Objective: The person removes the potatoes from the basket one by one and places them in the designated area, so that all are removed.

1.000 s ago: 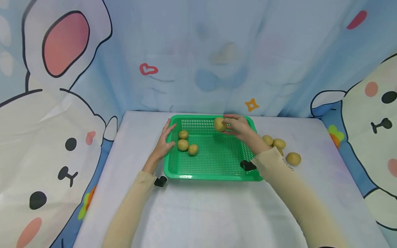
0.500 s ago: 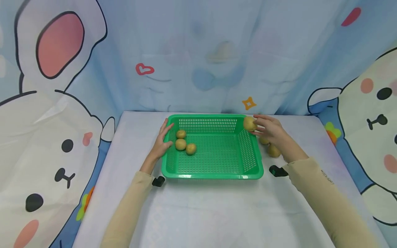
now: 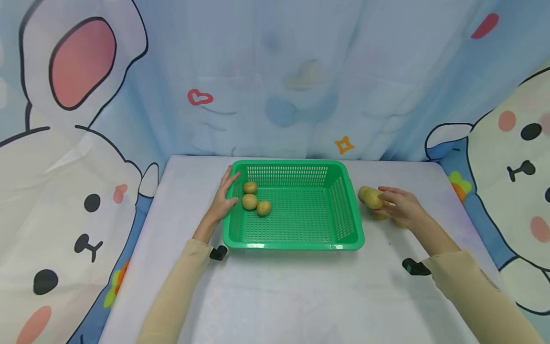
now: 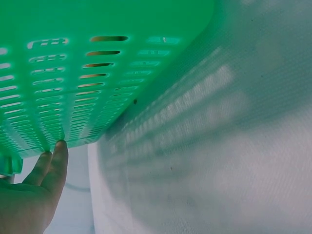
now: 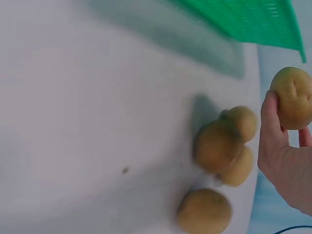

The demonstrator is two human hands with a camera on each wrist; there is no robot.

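Note:
A green slotted basket (image 3: 292,246) stands on the white table with three potatoes (image 3: 250,200) near its left wall. My left hand (image 3: 225,191) rests with straight fingers (image 4: 54,163) against the outside of the basket's left wall (image 4: 73,73). Right of the basket, my right hand (image 3: 386,198) pinches a yellow potato (image 3: 372,197) just above the table. In the right wrist view that held potato (image 5: 292,97) sits at my fingertips (image 5: 270,117), apart from a pile of several loose potatoes (image 5: 219,146) lying below it on the table.
The loose potatoes (image 3: 379,216) beside my right hand are partly hidden by it in the head view. A cartoon-printed blue cloth (image 3: 279,86) walls in the table's back and sides. Bare tablecloth (image 3: 279,296) stretches in front of the basket.
My right hand has carried the potato from over the basket's far right part out past its right wall and down to the loose potatoes. The left hand has stayed on the basket.

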